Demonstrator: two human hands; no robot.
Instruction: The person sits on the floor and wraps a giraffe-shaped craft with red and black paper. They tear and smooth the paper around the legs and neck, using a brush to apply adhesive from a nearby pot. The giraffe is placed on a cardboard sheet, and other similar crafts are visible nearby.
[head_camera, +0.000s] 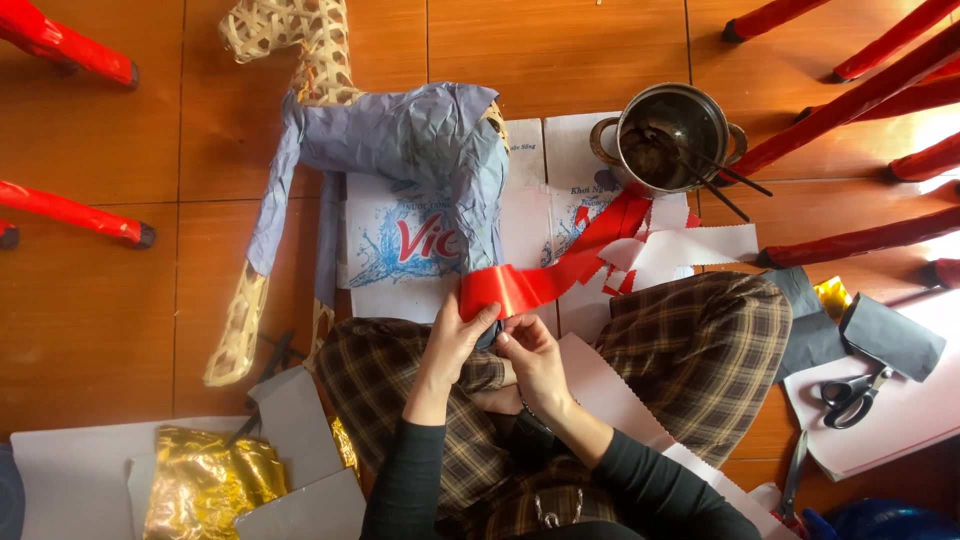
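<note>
The woven bamboo animal frame (300, 60) is seen papered grey only over its body, head and legs left bare, while a red paper strip (545, 275) is pinched at its near end by the left hand (455, 340) and right hand (530, 355), fingers closed on it above the lap.

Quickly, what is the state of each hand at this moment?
Left hand: closed, pinching the end of the glossy red paper strip.
Right hand: closed, fingers on the same strip's lower edge.
</note>
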